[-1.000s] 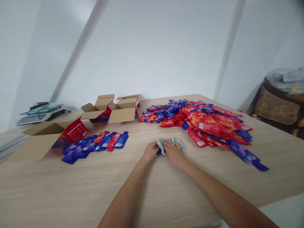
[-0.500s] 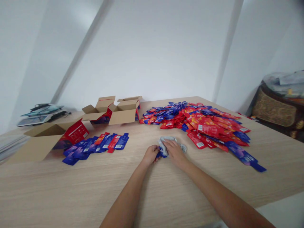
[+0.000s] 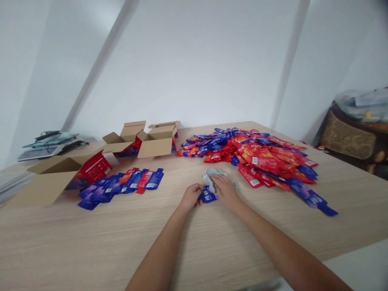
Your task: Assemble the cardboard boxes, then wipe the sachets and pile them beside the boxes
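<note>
A blue sachet (image 3: 207, 195) with white lettering lies in front of me on the table. My left hand (image 3: 192, 195) is closed on its left end, thumb on top. A crumpled grey-white cloth (image 3: 209, 174) is under my right hand (image 3: 224, 189), whose fingers curl over it and press it against the sachet's right end. That end is hidden by the cloth and fingers. To the right rises a heap of red and blue sachets (image 3: 260, 157). One blue sachet (image 3: 311, 197) sticks out from the heap's near side.
Left of my hands, several red and blue sachets (image 3: 130, 181) lie overlapping in a row. Behind them stand open cardboard boxes, one near left (image 3: 54, 184) and others farther back (image 3: 156, 147). Papers and cables (image 3: 51, 143) sit at the far left. A patterned chair (image 3: 348, 135) stands beyond the table's right edge.
My right hand and the cloth have shifted slightly to the right over the sachet, and more of its lettered face shows. My left hand keeps its hold.
</note>
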The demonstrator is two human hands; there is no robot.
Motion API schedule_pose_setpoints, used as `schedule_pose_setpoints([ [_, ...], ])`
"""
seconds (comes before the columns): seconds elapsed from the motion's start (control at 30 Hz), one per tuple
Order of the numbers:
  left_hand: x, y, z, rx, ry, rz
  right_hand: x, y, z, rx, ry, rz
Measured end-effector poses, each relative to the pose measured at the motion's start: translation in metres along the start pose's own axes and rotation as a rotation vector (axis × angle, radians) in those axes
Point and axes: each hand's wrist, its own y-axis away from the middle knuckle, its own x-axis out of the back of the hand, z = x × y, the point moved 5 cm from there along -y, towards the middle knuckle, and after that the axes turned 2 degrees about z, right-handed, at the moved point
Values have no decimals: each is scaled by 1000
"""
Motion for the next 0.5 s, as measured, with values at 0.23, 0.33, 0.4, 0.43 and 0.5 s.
schedule_pose_setpoints([
  [0.23,1,3,10,-166,-105,20,1,-4,-7,-70,-25,-118],
  [0.33,-3,7,21,-313,-129,13,10,-4,-4,-57,-145,-117],
  [0.4,-7,9,28,-400,-123,13,8,-3,-3,-82,-205,-172],
  [0.43,-9,9,30,-425,-116,6,6,-3,-2,-106,-229,-205],
  [0.5,-11,9,31,-431,-100,-10,3,-3,2,-148,-278,-250],
])
